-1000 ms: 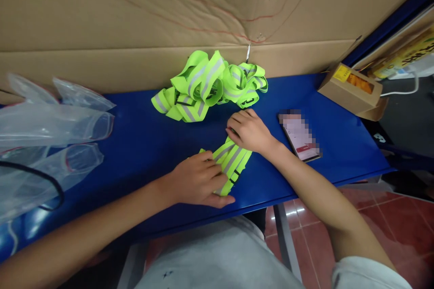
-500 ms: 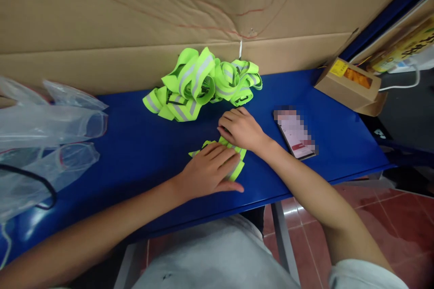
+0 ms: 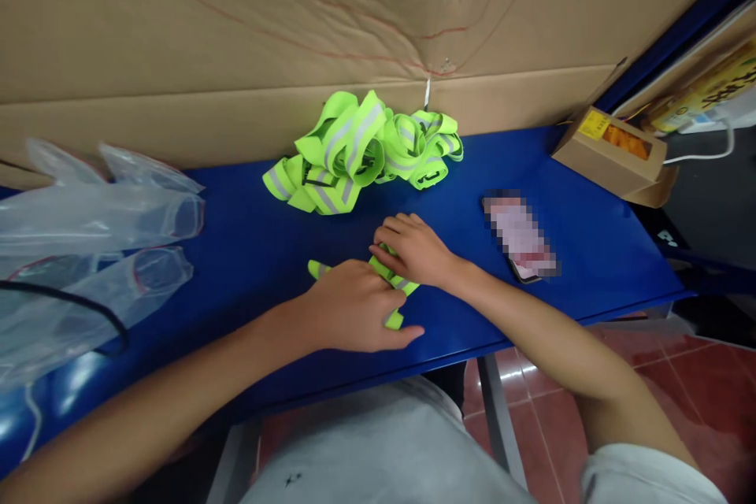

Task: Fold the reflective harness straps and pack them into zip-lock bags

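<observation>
Blue table (image 3: 248,252) lies open between bags (image 3: 118,213) and strap (image 3: 404,284) under hands (image 3: 357,307)

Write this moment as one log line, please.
Left hand: over lime strapping | Right hand: on the same strapping | Nearby: lime strap bundle, phone | Rest: clear bags, cardboard box, blue table
</observation>
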Demonstrator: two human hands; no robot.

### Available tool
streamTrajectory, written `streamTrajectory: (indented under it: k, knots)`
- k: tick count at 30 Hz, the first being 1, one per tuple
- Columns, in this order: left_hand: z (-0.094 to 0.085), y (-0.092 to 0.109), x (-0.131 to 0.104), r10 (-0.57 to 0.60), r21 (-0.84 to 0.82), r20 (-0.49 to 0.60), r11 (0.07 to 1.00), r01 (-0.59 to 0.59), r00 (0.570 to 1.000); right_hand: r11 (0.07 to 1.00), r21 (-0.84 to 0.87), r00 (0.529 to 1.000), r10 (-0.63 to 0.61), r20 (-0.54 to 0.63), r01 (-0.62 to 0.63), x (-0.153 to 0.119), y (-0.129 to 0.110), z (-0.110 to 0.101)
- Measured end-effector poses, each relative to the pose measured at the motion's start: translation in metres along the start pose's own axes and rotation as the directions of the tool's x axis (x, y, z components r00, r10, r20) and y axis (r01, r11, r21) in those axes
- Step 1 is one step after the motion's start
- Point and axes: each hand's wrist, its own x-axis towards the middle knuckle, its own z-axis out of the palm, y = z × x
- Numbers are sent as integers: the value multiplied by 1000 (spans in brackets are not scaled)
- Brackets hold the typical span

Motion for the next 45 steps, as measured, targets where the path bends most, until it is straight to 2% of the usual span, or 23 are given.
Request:
streamTrajectory:
  k: [3,5,8,10,12,14,18,22,25,29,33,35,37,40,45]
  knots:
    - [11,-4,19,33,37,-78,999,-30,996,991,132,999,35,26,-38,1,7,-2]
    - [17,-7,28,59,50,-150,997,-52,987,971,239,999,15,39,-24,2,13,-5]
    - [23,-13,36,108,95,-299,992,-83,948,920,391,999,-29,40,12,3,19,-13]
    - [27,-16,37,136,165,-379,983,-78,915,877,479,999,28,26,-38,2,21,-21]
    - [29,-15,34,136,200,-399,978,-59,907,862,491,989,147,3,-130,0,22,-29]
    - [29,-11,25,110,139,-382,988,-61,917,890,404,972,235,-6,-212,-3,23,-35]
    - [23,1,-7,44,-53,-276,997,-61,960,943,194,963,263,60,-270,-8,16,-42]
    - [18,7,-33,-5,8,-137,1000,7,990,954,61,951,287,116,-295,-8,-1,-44]
    - [17,6,-32,-52,41,-58,998,54,997,943,35,935,322,148,-331,-8,-8,-44]
    - [12,3,-10,-105,26,61,994,103,993,905,215,926,331,182,-366,-8,-3,-45]
    - [10,-3,6,-125,57,82,991,121,989,823,396,912,383,143,-408,-9,7,-42]
    - [15,-10,7,-106,56,43,993,104,993,731,535,895,428,123,-423,-9,12,-39]
    - [24,-20,4,-68,68,-52,995,71,996,597,680,879,452,154,-426,-9,15,-37]
    - [36,-34,-2,-46,118,-233,990,75,971,437,776,870,401,285,-456,-9,13,-41]
    - [41,-42,0,-76,142,-413,979,146,908,314,802,852,316,417,-509,-11,-3,-56]
